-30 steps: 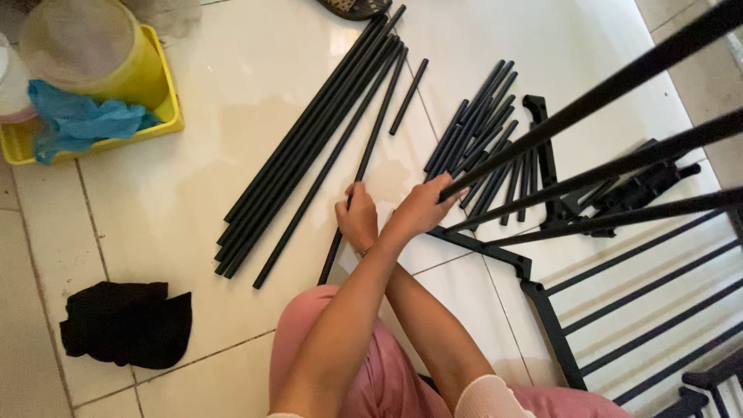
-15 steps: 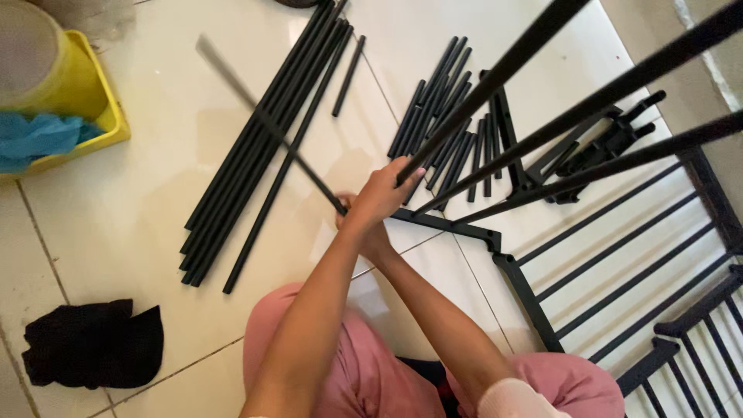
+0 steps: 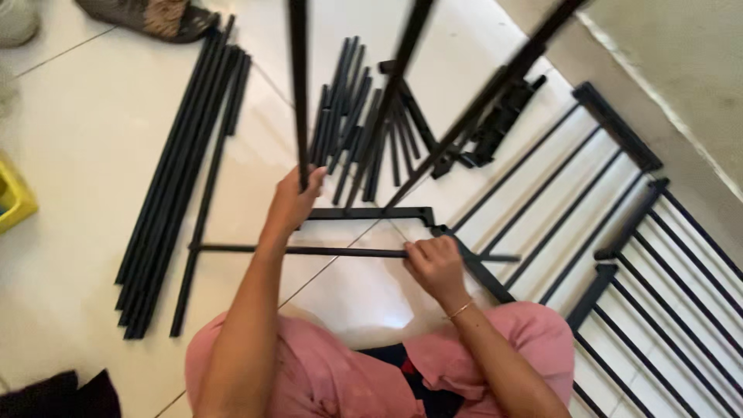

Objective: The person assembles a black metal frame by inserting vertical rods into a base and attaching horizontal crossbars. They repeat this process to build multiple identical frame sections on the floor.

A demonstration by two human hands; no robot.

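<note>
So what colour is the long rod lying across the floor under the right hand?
Black, the long rod, seen from the head view.

Long rods (image 3: 174, 178) lie on the floor (image 3: 70, 155) at left, short rods (image 3: 348, 116) behind the hands, rack frames (image 3: 619, 232) at right.

No packages, labels, signs or screens show anywhere in this view.
</note>
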